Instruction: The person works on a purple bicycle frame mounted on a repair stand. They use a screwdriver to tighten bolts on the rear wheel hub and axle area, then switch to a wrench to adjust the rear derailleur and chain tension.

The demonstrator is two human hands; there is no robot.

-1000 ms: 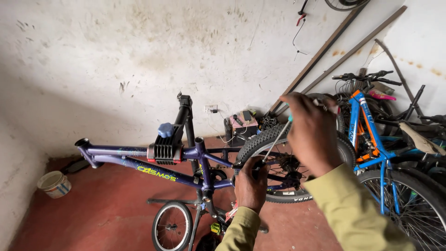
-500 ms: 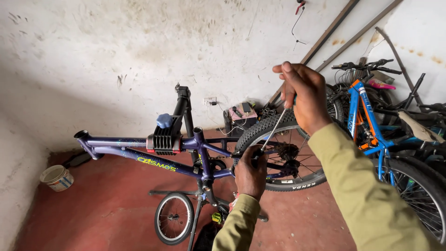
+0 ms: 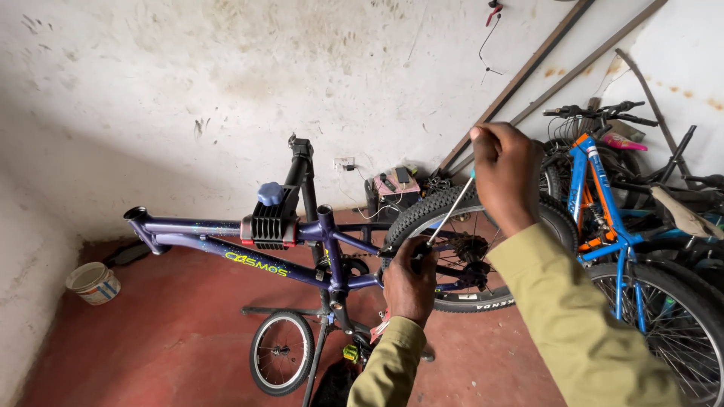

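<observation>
My right hand (image 3: 507,175) pinches the top of a long screwdriver (image 3: 446,216); my left hand (image 3: 408,280) closes around its tip at the rear wheel (image 3: 483,301) of the clamped purple bike frame (image 3: 249,256). The thin shaft looks stiff and light, best gripped at the handle.

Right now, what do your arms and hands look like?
Both arms wear long, loose sleeves of plain olive-green cloth, creased at the elbows. The left hand and right hand are bare: no gloves, rings or watch that I can see.
</observation>
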